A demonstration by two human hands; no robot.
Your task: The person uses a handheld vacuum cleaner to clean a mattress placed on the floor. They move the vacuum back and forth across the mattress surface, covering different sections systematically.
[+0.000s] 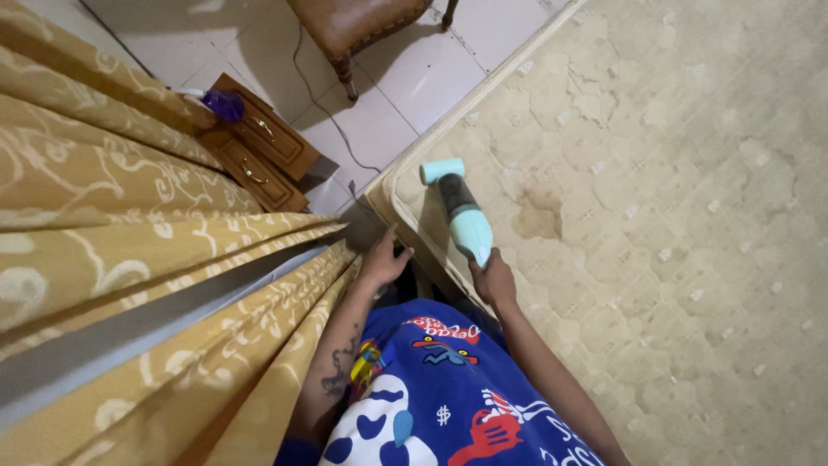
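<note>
Right hand (493, 278), fingers clamped on a pale blue handheld vacuum (461, 214) lying on the bare mattress (673, 216) near its left corner; left hand (382, 259), fingers slightly apart, rested beside that corner, near the yellow curtain (129, 259).

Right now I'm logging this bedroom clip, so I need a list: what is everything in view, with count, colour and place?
handheld vacuum: one, pale turquoise with a dark middle, lying on the mattress edge, gripped at its near end.
mattress: one, bare, beige quilted, with a brown stain, filling the right side.
curtain: one, mustard yellow with cream swirls, hanging in folds on the left.
bedside cabinet: one, brown wood with metal handles, on the floor beyond the curtain.
purple object: one, on the cabinet top; kind unclear.
chair: one, brown padded seat, top centre.
cable: one, dark, trailing over the white floor tiles.
left hand: resting at the mattress corner, fingers spread.
right hand: closed on the vacuum.
</note>
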